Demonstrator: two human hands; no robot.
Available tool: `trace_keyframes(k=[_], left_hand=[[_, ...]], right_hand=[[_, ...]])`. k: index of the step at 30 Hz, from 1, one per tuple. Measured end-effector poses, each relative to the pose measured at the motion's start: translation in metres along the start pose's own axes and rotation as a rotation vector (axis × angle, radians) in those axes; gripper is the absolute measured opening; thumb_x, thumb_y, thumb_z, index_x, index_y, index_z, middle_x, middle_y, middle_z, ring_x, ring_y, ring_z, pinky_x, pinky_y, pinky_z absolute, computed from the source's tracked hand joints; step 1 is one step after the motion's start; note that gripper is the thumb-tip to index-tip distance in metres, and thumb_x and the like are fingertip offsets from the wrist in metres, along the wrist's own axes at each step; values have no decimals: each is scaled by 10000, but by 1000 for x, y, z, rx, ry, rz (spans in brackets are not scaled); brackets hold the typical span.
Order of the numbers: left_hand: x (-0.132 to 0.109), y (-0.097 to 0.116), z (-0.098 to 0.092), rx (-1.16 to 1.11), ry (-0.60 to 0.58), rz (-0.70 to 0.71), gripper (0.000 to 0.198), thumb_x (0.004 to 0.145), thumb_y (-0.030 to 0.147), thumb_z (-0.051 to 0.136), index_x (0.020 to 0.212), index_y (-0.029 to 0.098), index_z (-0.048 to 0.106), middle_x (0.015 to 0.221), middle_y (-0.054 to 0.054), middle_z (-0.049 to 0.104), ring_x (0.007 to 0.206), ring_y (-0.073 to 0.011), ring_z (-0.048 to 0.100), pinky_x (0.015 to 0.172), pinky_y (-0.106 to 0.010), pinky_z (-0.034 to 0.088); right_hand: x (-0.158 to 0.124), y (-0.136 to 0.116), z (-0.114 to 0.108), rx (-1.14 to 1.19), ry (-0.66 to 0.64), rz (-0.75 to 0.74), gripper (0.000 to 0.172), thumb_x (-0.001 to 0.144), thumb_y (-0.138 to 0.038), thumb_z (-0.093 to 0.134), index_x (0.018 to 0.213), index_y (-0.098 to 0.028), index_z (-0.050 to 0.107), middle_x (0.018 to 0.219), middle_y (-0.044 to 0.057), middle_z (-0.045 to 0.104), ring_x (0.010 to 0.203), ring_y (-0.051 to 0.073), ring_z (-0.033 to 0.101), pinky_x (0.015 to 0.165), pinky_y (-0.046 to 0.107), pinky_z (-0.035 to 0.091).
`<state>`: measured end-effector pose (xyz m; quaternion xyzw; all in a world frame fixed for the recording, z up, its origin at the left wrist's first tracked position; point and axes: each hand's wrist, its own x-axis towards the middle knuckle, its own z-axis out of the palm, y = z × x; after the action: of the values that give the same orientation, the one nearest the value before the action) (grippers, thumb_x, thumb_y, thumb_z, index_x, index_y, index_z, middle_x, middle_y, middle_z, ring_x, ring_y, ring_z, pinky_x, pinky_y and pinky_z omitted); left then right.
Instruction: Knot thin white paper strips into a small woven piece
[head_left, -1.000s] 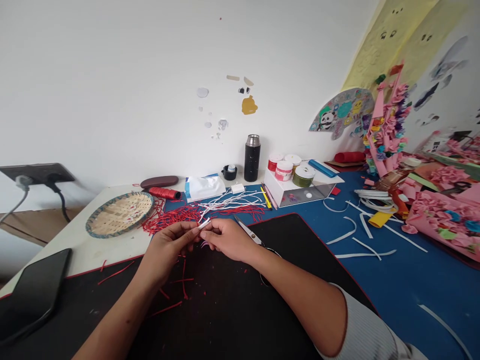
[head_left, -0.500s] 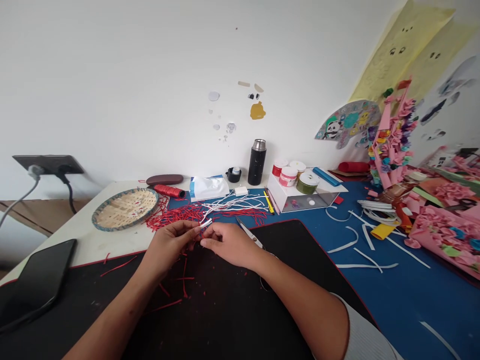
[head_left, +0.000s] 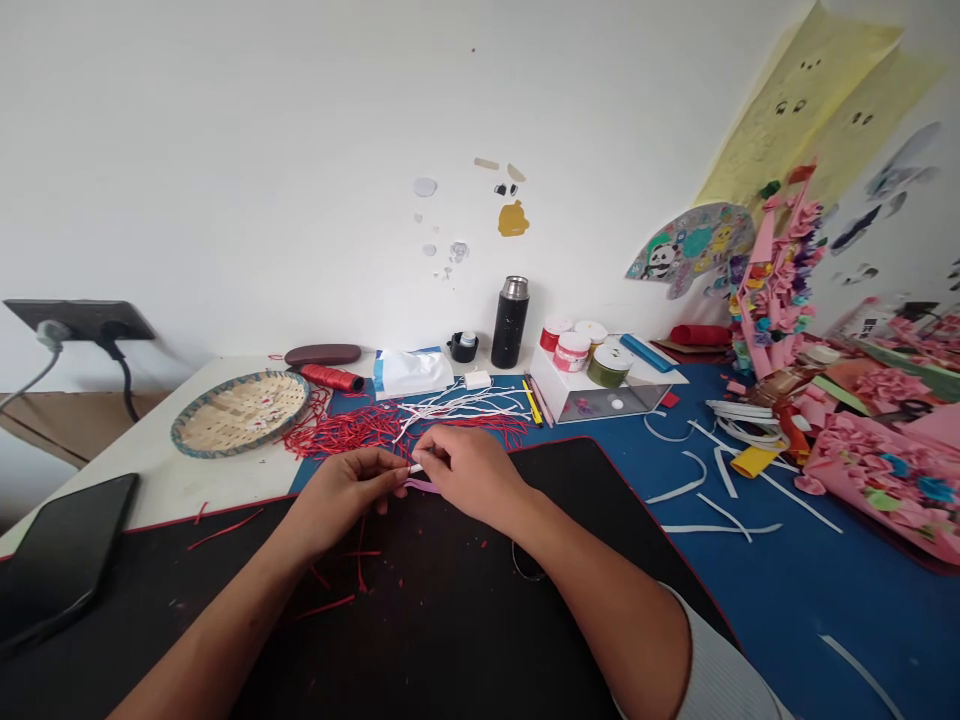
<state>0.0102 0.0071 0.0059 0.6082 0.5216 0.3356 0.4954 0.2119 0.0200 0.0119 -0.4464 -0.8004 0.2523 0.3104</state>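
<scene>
My left hand [head_left: 346, 495] is closed in a pinch on a short white strip [head_left: 417, 468] above the black mat [head_left: 420, 640]. My right hand [head_left: 474, 474] pinches the other end of this strip, its fingers almost meeting those of the left. Just below the strip, a thin pinkish-purple piece [head_left: 422, 486] spans between the hands; I cannot tell how it is held. Red cord scraps [head_left: 362, 560] lie under my left hand. Part of a scissors handle [head_left: 525, 568] shows beneath my right forearm, and the blades are hidden.
Behind my hands lie tangled red cords [head_left: 349, 430] and white cords [head_left: 457, 408]. A woven basket [head_left: 180, 435] and phone [head_left: 71, 560] are at left. A black flask [head_left: 510, 325] stands near the wall, beside a white box [head_left: 551, 385] bearing jars. White strips [head_left: 720, 530] lie at right.
My right hand has shifted up and slightly right, covering the scissors blades. The white strip now lies flatter between both hands, and a pinkish-purple piece shows under it. The view has shifted slightly.
</scene>
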Motion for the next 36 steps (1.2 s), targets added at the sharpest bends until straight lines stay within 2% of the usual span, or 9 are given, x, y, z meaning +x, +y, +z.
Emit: trace_keyframes(k=[6,12,15,17,19,23,28,32,36], left_hand=[[-2,1,1,-47,-112,9,378,744,578,801,773,204,760,723,-32,740,570,-165,597,585,-283,457],[-5,-1,0,-147,-164,38,357,756,545,834,785,198,756,720,-24,735,601,-161,618,593,-273,481],[-6,0,-1,-176,-110,64,352,758,532,843,763,194,748,729,-28,736,602,-152,612,571,-256,462],[-5,1,-2,-183,-36,68,355,736,527,862,763,193,745,723,-27,735,597,-149,607,546,-243,437],[-4,0,-2,-182,45,68,361,716,528,873,778,195,748,689,-21,723,594,-152,603,540,-242,426],[0,-4,-2,-120,172,85,369,725,547,840,799,194,758,662,-13,698,610,-164,598,581,-265,456],[1,-10,-3,44,296,75,368,768,549,770,901,206,762,764,-24,744,651,-194,620,604,-290,465],[1,-15,-5,219,303,76,389,806,582,696,913,215,766,832,-38,781,733,-238,667,675,-322,479],[-1,-14,-3,346,184,53,393,851,588,639,929,229,776,767,-11,766,680,-227,639,632,-312,438]], right_hand=[[3,0,-8,-12,-12,47,131,967,-293,671,907,-219,761,744,-15,692,645,122,542,624,269,312],[5,7,-13,172,-80,140,185,942,-367,702,909,-200,773,684,-30,622,626,111,501,594,247,315],[7,13,-6,249,-87,168,191,938,-362,701,905,-185,764,682,-35,597,622,105,474,584,240,307],[7,17,1,304,-125,187,160,934,-328,696,911,-180,754,685,-41,583,615,100,457,570,235,290],[6,19,10,341,-161,185,207,933,-363,699,865,-171,735,676,-44,562,602,96,425,559,237,270],[5,17,19,459,-213,204,188,940,-345,691,905,-170,750,685,-44,570,597,93,427,562,236,278],[2,5,14,371,-213,201,143,924,-311,721,863,-185,749,689,-44,604,613,95,482,598,235,323],[-1,-2,7,193,-180,130,133,939,-318,711,888,-206,760,715,-37,653,625,101,522,608,242,318],[-1,-3,-1,29,-92,61,140,970,-315,677,939,-219,774,691,-28,657,614,110,516,617,258,292]])
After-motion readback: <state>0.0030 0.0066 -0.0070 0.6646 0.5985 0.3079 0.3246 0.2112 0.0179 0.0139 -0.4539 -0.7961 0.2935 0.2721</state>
